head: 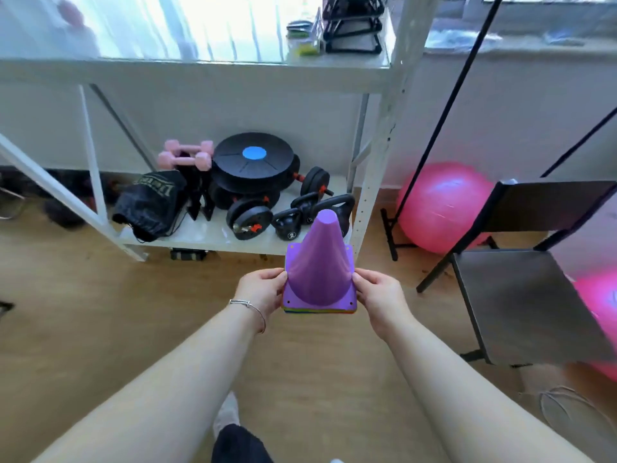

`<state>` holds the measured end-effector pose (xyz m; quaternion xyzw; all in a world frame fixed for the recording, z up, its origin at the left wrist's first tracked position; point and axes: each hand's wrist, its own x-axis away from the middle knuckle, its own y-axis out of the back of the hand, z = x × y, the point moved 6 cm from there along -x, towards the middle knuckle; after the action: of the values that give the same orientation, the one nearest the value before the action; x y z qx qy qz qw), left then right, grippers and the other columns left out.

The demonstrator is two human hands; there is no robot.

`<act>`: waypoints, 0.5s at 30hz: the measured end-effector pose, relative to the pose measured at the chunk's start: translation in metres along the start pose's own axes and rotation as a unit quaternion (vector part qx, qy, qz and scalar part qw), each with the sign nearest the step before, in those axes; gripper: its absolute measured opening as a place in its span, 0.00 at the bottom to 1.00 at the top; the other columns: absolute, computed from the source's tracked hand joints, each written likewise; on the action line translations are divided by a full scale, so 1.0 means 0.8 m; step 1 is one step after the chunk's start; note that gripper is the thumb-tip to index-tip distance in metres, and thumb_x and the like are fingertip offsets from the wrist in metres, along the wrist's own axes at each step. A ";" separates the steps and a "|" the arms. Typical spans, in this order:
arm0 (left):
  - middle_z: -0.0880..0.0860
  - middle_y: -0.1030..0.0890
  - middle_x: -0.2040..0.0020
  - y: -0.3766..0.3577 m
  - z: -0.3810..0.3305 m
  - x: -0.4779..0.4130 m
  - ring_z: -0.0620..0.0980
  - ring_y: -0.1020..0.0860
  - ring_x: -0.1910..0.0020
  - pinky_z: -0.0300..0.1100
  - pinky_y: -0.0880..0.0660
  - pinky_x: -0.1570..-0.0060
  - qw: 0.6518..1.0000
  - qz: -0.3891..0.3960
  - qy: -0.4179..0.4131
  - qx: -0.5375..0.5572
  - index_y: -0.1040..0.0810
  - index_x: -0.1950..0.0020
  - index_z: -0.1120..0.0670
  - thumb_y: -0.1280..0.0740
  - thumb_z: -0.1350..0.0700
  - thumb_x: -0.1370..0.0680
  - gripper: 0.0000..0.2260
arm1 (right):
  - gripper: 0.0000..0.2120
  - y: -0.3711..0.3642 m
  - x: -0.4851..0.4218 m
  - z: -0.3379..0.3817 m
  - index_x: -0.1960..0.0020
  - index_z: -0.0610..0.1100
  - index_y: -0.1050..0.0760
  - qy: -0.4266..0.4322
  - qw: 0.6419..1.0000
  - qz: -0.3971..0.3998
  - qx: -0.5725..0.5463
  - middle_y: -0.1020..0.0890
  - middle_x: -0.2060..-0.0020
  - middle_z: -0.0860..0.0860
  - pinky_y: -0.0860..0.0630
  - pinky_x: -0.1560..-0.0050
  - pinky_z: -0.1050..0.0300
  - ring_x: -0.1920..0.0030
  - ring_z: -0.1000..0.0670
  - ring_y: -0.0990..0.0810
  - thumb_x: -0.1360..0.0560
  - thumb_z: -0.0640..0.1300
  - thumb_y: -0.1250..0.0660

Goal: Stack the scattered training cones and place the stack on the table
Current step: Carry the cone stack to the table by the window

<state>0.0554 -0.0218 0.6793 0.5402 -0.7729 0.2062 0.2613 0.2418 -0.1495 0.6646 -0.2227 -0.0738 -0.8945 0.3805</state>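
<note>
A stack of training cones [320,272] is held upright in mid-air in front of me, above the wooden floor. A purple cone is on top; thin edges of other coloured bases (yellow, green, blue, orange) show under its square base. My left hand [263,289] grips the left edge of the stack's base, and my right hand [379,294] grips the right edge. The white table [200,66] stretches across the top of the view, above and beyond the stack.
Under the table a low shelf [200,240] holds pink dumbbells [187,155], black balance discs [253,162], kettlebells [290,225], weight plates and a black bag [150,202]. A dark chair [521,295] stands right, with pink exercise balls [444,208] behind it.
</note>
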 end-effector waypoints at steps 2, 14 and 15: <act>0.65 0.18 0.52 0.005 -0.037 0.029 0.58 0.21 0.55 0.53 0.24 0.47 1.000 0.004 -0.021 -0.003 0.22 0.44 0.63 0.33 0.63 0.25 0.10 | 0.06 -0.005 0.019 0.042 0.53 0.44 0.17 0.008 1.000 0.005 -0.020 0.14 0.53 0.42 0.22 0.41 0.41 0.48 0.41 0.16 0.25 0.37 0.33; 0.61 0.20 0.59 0.063 -0.255 0.107 0.52 0.20 0.67 0.39 0.21 0.71 0.991 0.032 -0.122 0.044 0.23 0.44 0.66 0.36 0.66 0.23 0.09 | 0.06 -0.112 0.064 0.240 0.49 0.35 0.21 0.066 0.992 0.030 -0.102 0.16 0.58 0.39 0.18 0.58 0.56 0.60 0.46 0.17 0.25 0.34 0.33; 0.61 0.20 0.59 0.070 -0.272 0.104 0.52 0.21 0.67 0.39 0.21 0.72 0.990 0.036 -0.127 0.048 0.23 0.44 0.66 0.36 0.66 0.23 0.09 | 0.05 -0.125 0.063 0.253 0.51 0.35 0.21 0.071 0.991 0.027 -0.108 0.16 0.59 0.40 0.18 0.59 0.57 0.61 0.46 0.17 0.25 0.34 0.33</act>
<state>0.0186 0.0667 0.8988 0.5457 -0.8082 0.1815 0.1271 0.2092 -0.0510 0.8711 -0.2001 0.0561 -0.9002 0.3826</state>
